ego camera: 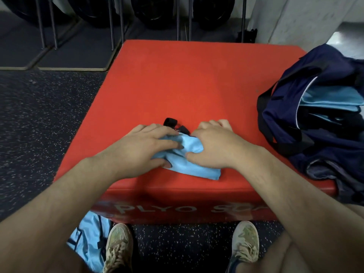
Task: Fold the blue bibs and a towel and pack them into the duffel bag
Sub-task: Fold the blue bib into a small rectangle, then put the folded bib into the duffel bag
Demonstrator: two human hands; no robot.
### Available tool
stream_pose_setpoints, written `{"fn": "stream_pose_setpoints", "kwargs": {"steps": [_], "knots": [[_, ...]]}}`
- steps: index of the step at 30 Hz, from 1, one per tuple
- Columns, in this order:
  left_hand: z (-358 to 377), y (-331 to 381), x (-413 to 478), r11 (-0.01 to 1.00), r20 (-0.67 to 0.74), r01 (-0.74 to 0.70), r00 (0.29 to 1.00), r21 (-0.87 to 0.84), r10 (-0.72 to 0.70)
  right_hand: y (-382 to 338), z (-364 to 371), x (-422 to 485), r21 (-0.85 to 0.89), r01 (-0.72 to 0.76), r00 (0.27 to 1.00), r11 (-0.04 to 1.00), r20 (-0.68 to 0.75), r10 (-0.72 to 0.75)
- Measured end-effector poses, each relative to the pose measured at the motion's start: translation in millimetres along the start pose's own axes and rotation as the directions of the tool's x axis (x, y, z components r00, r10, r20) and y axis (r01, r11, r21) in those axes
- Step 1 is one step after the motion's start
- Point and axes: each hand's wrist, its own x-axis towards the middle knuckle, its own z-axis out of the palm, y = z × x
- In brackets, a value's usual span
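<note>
Left hand (145,146) and right hand (212,146) pinch the bunched bib (194,166), seemingly mid-fold; flatten it squarely before the bag (307,123).

Smooth light-blue cloth bib (194,164) on a matt red padded box (197,79).
</note>
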Motion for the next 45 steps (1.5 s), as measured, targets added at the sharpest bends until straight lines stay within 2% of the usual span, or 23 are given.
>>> {"fn": "stream_pose_setpoints", "kwargs": {"steps": [5,8,10,12,14,16,18,19,22,24,26,29,32,34,37,39,41,43,45], "knots": [[0,-6,-2,0.983,-0.022,0.167,0.985,-0.074,-0.169,1,1,9,0.176,-0.108,0.986,0.978,0.148,0.082],[0,-4,0,0.922,-0.096,0.273,0.946,-0.275,-0.309,4,3,5,0.171,-0.065,0.997,0.983,0.044,0.058],[-4,1,5,0.832,-0.131,0.354,0.886,-0.427,-0.444,7,3,3,0.227,-0.056,0.995,0.972,-0.071,0.074],[-8,7,15,0.678,-0.089,0.450,0.793,-0.581,-0.603,10,1,5,0.422,-0.065,0.979,0.904,-0.147,0.139],[-8,14,26,0.450,0.073,0.512,0.715,-0.732,-0.695,10,-2,8,0.639,-0.037,0.951,0.769,-0.214,0.223],[-9,25,37,0.223,0.201,0.443,0.725,-0.868,-0.659,8,-8,11,0.758,0.014,0.912,0.652,-0.277,0.303],[-14,34,48,0.037,0.197,0.287,0.742,-0.957,-0.641,3,-15,11,0.831,0.050,0.876,0.553,-0.302,0.375],[-20,36,53,-0.012,0.173,0.219,0.736,-0.976,-0.654,2,-18,11,0.859,0.069,0.865,0.507,-0.305,0.399],[-36,41,61,-0.050,0.121,0.119,0.720,-0.992,-0.683,-1,-24,8,0.921,0.130,0.848,0.367,-0.295,0.441],[-42,45,63,-0.032,0.081,0.081,0.730,-0.996,-0.679,2,-24,4,0.928,0.133,0.838,0.348,-0.292,0.461],[-48,50,64,-0.006,0.041,0.051,0.725,-0.999,-0.688,6,-25,-5,0.870,0.136,0.819,0.474,-0.368,0.440],[-56,57,65,0.002,0.006,0.010,0.745,-1.000,-0.667,16,-32,-23,0.734,0.178,0.808,0.655,-0.489,0.328],[-61,61,68,-0.010,0.025,0.025,0.772,-1.000,-0.635,26,-37,-36,0.672,0.191,0.872,0.716,-0.452,0.191],[-65,67,69,-0.001,0.045,0.055,0.808,-0.998,-0.587,29,-39,-44,0.743,0.221,0.913,0.631,-0.385,0.133],[-75,73,71,0.003,0.078,0.089,0.886,-0.996,-0.458,34,-47,-52,0.876,0.323,0.927,0.358,-0.369,0.067],[-85,70,72,-0.030,0.115,0.112,0.927,-0.993,-0.357,36,-52,-50,0.905,0.360,0.918,0.227,-0.387,0.084],[-94,70,78,-0.028,0.130,0.127,0.950,-0.991,-0.285,41,-57,-52,0.911,0.386,0.906,0.147,-0.404,0.127],[-102,75,85,0.008,0.117,0.127,0.940,-0.992,-0.322,46,-60,-56,0.909,0.406,0.888,0.092,-0.416,0.196],[-103,83,92,-0.005,0.097,0.103,0.909,-0.995,-0.406,53,-63,-60,0.900,0.432,0.850,0.055,-0.427,0.307]]}}
